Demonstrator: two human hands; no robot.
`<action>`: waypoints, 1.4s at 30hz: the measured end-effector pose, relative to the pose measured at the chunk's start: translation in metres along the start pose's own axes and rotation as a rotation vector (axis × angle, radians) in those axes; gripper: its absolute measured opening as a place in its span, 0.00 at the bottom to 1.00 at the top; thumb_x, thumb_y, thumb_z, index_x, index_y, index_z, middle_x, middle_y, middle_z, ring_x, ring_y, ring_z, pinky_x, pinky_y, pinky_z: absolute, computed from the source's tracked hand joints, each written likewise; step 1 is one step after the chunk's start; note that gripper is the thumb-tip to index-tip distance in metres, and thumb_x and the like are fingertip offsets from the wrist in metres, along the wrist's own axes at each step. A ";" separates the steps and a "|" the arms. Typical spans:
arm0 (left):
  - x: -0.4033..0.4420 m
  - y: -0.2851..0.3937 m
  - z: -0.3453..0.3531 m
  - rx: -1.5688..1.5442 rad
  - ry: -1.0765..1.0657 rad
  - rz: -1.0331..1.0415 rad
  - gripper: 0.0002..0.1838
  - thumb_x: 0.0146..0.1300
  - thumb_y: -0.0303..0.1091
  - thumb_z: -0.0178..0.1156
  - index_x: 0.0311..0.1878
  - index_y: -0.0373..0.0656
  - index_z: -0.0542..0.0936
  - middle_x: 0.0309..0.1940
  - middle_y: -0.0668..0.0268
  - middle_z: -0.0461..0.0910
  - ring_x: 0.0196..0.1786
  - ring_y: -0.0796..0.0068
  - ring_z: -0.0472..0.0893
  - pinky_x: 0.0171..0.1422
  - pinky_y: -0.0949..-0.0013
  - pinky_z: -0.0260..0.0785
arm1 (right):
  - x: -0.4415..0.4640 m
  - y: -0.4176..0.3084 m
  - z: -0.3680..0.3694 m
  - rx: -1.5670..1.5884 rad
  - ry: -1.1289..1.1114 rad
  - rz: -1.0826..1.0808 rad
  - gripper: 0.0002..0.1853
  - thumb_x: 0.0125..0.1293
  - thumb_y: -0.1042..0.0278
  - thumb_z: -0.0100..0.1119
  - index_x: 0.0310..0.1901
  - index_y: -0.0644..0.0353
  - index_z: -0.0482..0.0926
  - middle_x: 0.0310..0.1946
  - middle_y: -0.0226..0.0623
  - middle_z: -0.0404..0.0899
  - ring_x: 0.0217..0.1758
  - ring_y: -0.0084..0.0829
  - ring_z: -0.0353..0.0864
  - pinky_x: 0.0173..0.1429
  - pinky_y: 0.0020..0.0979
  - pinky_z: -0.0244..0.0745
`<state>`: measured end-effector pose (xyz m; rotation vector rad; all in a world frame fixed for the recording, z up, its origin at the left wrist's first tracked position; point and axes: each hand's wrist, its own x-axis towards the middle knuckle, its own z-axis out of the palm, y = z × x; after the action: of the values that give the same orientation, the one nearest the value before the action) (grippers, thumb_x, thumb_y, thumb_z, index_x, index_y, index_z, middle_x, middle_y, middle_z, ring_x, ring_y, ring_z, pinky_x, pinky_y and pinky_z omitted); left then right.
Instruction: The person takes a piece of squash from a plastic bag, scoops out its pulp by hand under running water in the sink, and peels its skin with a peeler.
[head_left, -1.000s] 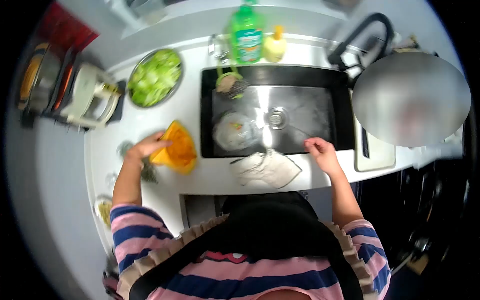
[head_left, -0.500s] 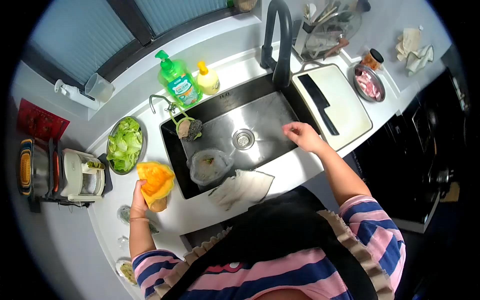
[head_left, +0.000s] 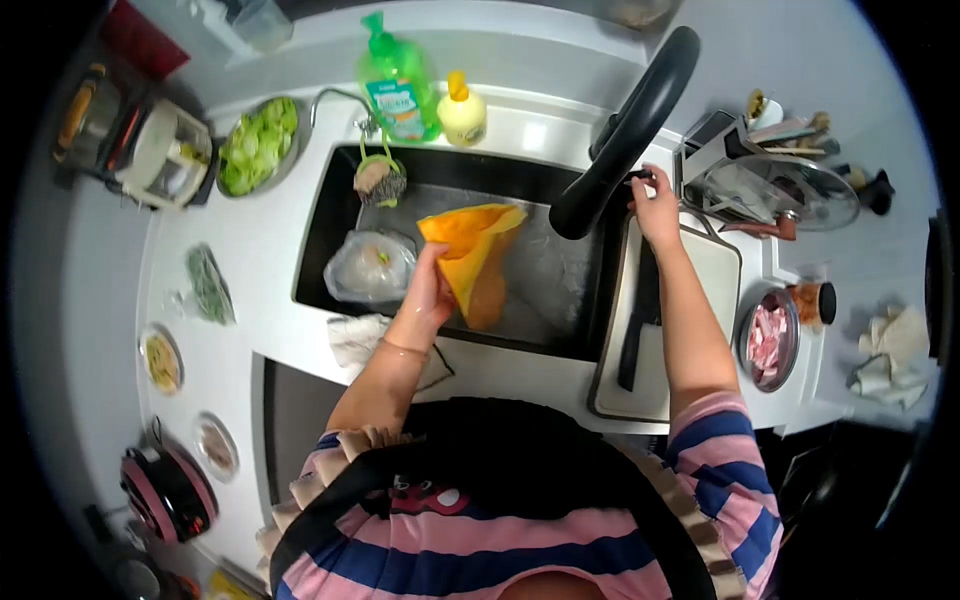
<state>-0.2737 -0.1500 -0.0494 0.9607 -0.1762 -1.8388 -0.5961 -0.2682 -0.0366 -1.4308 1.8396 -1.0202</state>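
My left hand (head_left: 428,293) grips a wedge of orange pumpkin (head_left: 478,245), its hollowed side up, above the black sink (head_left: 325,215). My right hand (head_left: 655,208) reaches behind the dark faucet (head_left: 635,135), fingers closed on its small lever handle (head_left: 637,177). Below the pumpkin, the sink floor looks wet. A plastic-lined bowl with scraps (head_left: 370,266) sits at the sink's left side. Above it, a green scrubber holder (head_left: 379,182) with scouring pads hangs at the sink edge.
Right of the sink, a cleaver (head_left: 637,330) rests on a cutting board (head_left: 690,270), beneath my right forearm. Beyond is a bowl of sliced meat (head_left: 768,340). A bowl of lettuce (head_left: 258,148), soap bottles (head_left: 398,85) and a cloth (head_left: 355,338) surround the sink.
My left hand has carried the pumpkin from the left counter to over the sink. My right hand has moved from above the sink to the faucet lever. The view has turned.
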 end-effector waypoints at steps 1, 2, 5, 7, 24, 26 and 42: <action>0.006 -0.013 0.006 -0.031 0.022 -0.018 0.25 0.60 0.44 0.51 0.59 0.41 0.69 0.55 0.60 0.74 0.57 0.63 0.74 0.62 0.62 0.64 | -0.003 0.017 0.002 0.038 -0.005 -0.089 0.17 0.65 0.63 0.55 0.52 0.62 0.70 0.35 0.38 0.80 0.26 0.25 0.80 0.32 0.27 0.74; 0.009 -0.025 0.011 -0.060 0.042 -0.039 0.25 0.60 0.43 0.52 0.58 0.41 0.69 0.55 0.61 0.74 0.57 0.64 0.74 0.62 0.63 0.64 | -0.008 0.031 0.001 0.063 -0.123 -0.051 0.19 0.67 0.64 0.53 0.57 0.60 0.69 0.36 0.37 0.80 0.28 0.24 0.79 0.33 0.26 0.74; 0.026 -0.053 0.014 -0.120 0.088 -0.036 0.23 0.61 0.40 0.53 0.57 0.39 0.70 0.53 0.62 0.75 0.56 0.65 0.74 0.62 0.65 0.63 | -0.042 0.030 0.007 0.351 -0.165 0.139 0.23 0.69 0.64 0.51 0.63 0.58 0.65 0.39 0.35 0.79 0.32 0.22 0.79 0.35 0.23 0.73; 0.039 -0.065 0.010 -0.101 0.120 -0.032 0.22 0.61 0.38 0.54 0.57 0.39 0.70 0.53 0.62 0.74 0.56 0.66 0.73 0.63 0.65 0.62 | -0.056 0.040 0.020 0.463 -0.286 0.319 0.27 0.69 0.56 0.51 0.66 0.59 0.61 0.49 0.36 0.76 0.37 0.23 0.78 0.39 0.22 0.73; 0.045 -0.073 -0.021 0.247 -0.230 0.080 0.34 0.53 0.31 0.69 0.62 0.42 0.65 0.57 0.66 0.71 0.59 0.74 0.71 0.63 0.69 0.63 | -0.097 0.003 0.135 0.743 -0.380 0.577 0.25 0.66 0.51 0.56 0.55 0.63 0.69 0.49 0.37 0.75 0.53 0.31 0.74 0.57 0.31 0.69; 0.045 -0.076 -0.024 0.245 -0.188 0.112 0.34 0.53 0.31 0.69 0.62 0.42 0.65 0.56 0.66 0.71 0.58 0.74 0.71 0.63 0.69 0.64 | -0.097 0.003 0.139 0.730 -0.317 0.675 0.27 0.66 0.51 0.56 0.57 0.64 0.67 0.51 0.38 0.75 0.54 0.32 0.74 0.57 0.30 0.69; 0.056 -0.083 -0.047 0.270 -0.229 0.090 0.38 0.46 0.27 0.70 0.63 0.42 0.65 0.57 0.66 0.71 0.59 0.73 0.71 0.64 0.68 0.63 | -0.043 0.019 0.122 -0.111 -0.920 0.133 0.45 0.40 0.46 0.76 0.54 0.72 0.72 0.42 0.52 0.79 0.49 0.40 0.79 0.56 0.33 0.71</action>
<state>-0.3107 -0.1425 -0.1537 0.9060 -0.6116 -1.8686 -0.4959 -0.2503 -0.1182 -1.4603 1.2727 -0.1126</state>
